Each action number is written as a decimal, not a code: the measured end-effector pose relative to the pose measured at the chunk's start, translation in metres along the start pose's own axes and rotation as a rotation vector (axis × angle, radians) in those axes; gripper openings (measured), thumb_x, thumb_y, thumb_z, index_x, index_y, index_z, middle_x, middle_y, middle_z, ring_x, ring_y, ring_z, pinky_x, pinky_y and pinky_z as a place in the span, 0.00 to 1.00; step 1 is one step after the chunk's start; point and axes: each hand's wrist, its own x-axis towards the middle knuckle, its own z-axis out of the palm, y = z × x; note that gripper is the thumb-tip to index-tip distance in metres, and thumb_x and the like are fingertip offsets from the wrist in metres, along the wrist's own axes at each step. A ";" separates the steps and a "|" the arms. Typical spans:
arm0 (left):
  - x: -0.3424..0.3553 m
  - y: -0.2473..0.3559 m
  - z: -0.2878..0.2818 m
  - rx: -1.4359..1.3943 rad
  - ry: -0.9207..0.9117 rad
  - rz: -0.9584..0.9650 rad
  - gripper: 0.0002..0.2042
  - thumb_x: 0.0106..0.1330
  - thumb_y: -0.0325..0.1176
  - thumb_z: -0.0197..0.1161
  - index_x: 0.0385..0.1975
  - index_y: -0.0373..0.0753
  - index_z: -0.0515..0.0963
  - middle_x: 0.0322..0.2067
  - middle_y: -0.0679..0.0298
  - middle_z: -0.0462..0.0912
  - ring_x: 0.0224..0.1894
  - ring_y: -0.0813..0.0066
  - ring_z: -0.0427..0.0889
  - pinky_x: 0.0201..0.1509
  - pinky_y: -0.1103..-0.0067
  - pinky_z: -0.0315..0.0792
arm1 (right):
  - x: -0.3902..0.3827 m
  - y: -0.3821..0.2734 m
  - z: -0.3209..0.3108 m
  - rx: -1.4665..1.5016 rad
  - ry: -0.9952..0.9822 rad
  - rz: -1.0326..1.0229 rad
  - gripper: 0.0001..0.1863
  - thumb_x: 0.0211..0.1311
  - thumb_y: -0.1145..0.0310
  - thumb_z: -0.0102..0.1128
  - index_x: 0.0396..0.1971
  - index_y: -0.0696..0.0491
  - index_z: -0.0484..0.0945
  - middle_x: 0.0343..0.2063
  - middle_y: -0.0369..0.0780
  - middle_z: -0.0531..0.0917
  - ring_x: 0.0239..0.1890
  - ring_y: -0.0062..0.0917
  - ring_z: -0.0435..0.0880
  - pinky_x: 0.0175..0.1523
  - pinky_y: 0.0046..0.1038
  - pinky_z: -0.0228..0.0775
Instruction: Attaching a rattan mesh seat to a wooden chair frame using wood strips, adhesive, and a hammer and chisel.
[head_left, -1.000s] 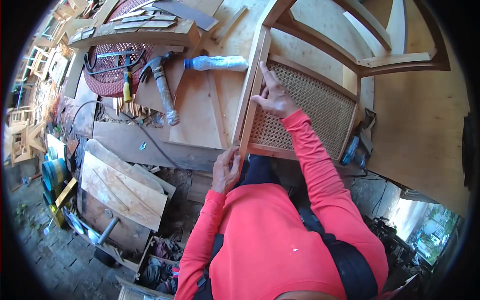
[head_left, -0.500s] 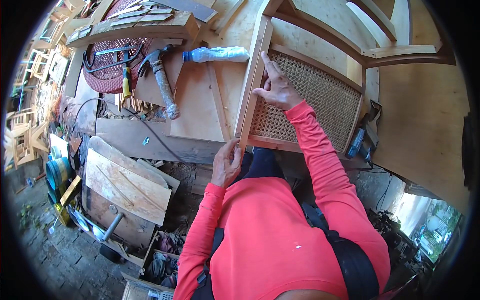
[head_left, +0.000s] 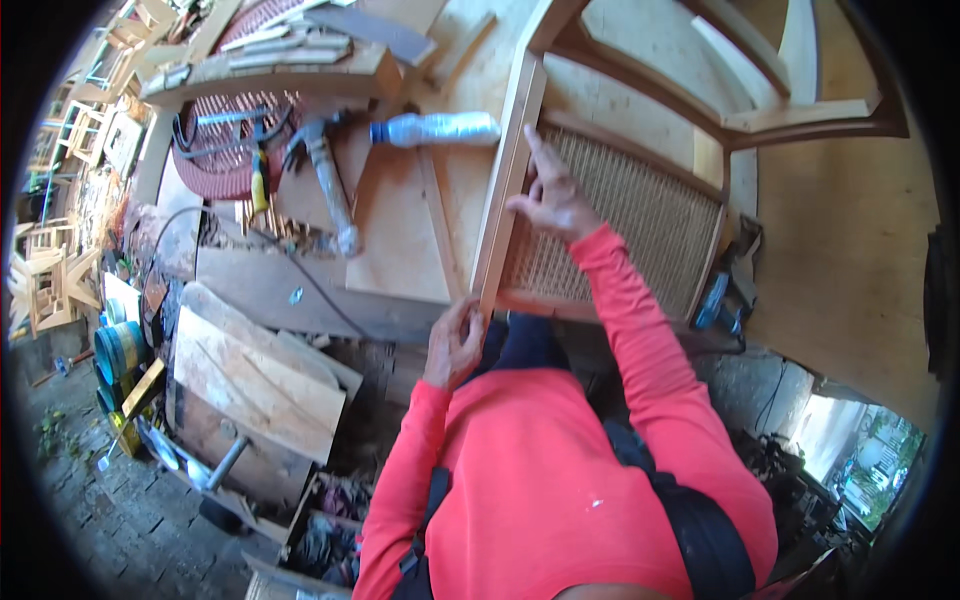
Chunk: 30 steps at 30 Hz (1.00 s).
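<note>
A wooden chair frame [head_left: 625, 68] lies on the bench with its woven cane panel [head_left: 640, 215] facing up. Its pale left rail [head_left: 507, 185] runs away from my body. At the near end of this rail, my left hand [head_left: 455, 342] pinches the wood between thumb and fingers. My right hand [head_left: 560, 195] lies over the cane panel's left side, index finger stretched along the rail and thumb pointing left. Its other fingers are curled and partly hidden, and I see nothing held in it.
Left of the frame lie a plastic bottle [head_left: 437, 130], a claw hammer [head_left: 325, 180] and a yellow-handled saw [head_left: 259, 180]. Wood strips top a thick beam [head_left: 270, 77]. A blue power tool [head_left: 713, 300] sits right of the panel. Boards [head_left: 255, 375] lean at lower left.
The whole view has shifted slightly, so the bench and frame sit a little lower in the picture. Both hands keep nearly the same places on the frame.
</note>
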 end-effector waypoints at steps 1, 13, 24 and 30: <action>0.003 -0.007 0.002 -0.025 0.020 -0.008 0.11 0.75 0.29 0.60 0.53 0.35 0.80 0.27 0.65 0.76 0.29 0.80 0.74 0.36 0.79 0.72 | 0.004 0.002 0.001 0.008 -0.007 0.015 0.63 0.50 0.78 0.80 0.83 0.54 0.46 0.43 0.42 0.73 0.29 0.21 0.76 0.35 0.26 0.78; -0.007 0.007 -0.001 0.111 0.044 0.063 0.09 0.77 0.28 0.59 0.52 0.34 0.78 0.28 0.71 0.74 0.29 0.86 0.71 0.34 0.84 0.68 | -0.006 -0.002 0.003 0.043 -0.010 0.021 0.64 0.50 0.80 0.80 0.83 0.53 0.44 0.43 0.41 0.72 0.29 0.21 0.75 0.34 0.24 0.79; -0.008 0.067 -0.030 0.316 0.346 0.440 0.06 0.78 0.27 0.60 0.43 0.35 0.83 0.32 0.59 0.76 0.30 0.68 0.76 0.38 0.75 0.72 | 0.003 0.011 0.007 -0.126 0.022 0.038 0.62 0.54 0.76 0.79 0.83 0.53 0.44 0.67 0.54 0.71 0.31 0.23 0.80 0.44 0.28 0.83; -0.007 0.068 -0.031 0.204 0.308 0.253 0.07 0.77 0.28 0.64 0.48 0.34 0.84 0.33 0.65 0.84 0.33 0.81 0.81 0.42 0.83 0.75 | 0.002 0.008 0.009 -0.117 -0.004 0.041 0.60 0.56 0.74 0.77 0.82 0.55 0.43 0.72 0.65 0.63 0.29 0.28 0.85 0.52 0.35 0.83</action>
